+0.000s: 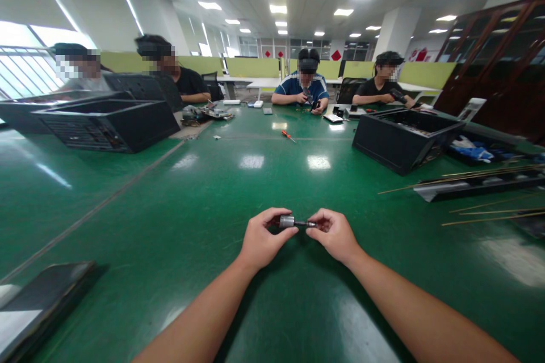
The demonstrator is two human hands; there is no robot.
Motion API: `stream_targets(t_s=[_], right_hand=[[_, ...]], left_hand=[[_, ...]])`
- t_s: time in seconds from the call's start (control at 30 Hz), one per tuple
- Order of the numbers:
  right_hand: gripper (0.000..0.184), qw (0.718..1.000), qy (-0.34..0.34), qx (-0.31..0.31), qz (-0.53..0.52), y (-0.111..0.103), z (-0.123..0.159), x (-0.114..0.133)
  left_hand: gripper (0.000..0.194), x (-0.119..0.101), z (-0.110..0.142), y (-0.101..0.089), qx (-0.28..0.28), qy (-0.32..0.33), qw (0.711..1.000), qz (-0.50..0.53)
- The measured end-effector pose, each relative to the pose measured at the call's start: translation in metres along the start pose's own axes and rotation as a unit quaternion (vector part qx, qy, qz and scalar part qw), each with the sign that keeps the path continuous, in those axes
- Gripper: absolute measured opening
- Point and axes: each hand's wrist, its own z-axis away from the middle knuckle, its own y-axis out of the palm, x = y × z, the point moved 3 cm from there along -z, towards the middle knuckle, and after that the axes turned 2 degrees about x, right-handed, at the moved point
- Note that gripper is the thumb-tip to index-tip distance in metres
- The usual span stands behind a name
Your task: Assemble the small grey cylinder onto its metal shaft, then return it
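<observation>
Between my two hands, a small silver metal cylinder with a thin dark shaft is held level above the green table. My left hand pinches the thick cylinder end between thumb and fingers. The thin end is gripped by the thumb and fingertips of my right hand, where a narrower metal tip shows. My fingers partly cover both ends, and the exact kind of part cannot be made out.
Farther off lies an orange screwdriver. Black computer cases stand at left and right. Thin brass-coloured rods stick out at right, and a dark flat slab lies front left. Several people sit across the table.
</observation>
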Motion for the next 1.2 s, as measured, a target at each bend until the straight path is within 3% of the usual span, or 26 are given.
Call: stream_targets(t_s=[0.5, 1.0, 1.2], right_hand=[[0.015, 1.0, 0.012, -0.002, -0.015, 0.0, 0.0, -0.001], [0.014, 0.999, 0.019, -0.003, -0.034, -0.001, 0.001, 0.002], [0.013, 0.999, 0.014, 0.0, -0.038, 0.0, 0.0, 0.005]], left_hand=[[0.033, 0.007, -0.001, 0.0, 0.0, -0.028, 0.999, 0.036], [0.027, 0.01, -0.005, -0.001, -0.025, 0.018, 0.999, -0.028], [0.037, 0.022, -0.011, -0.013, -0.12, -0.061, 0.991, 0.02]])
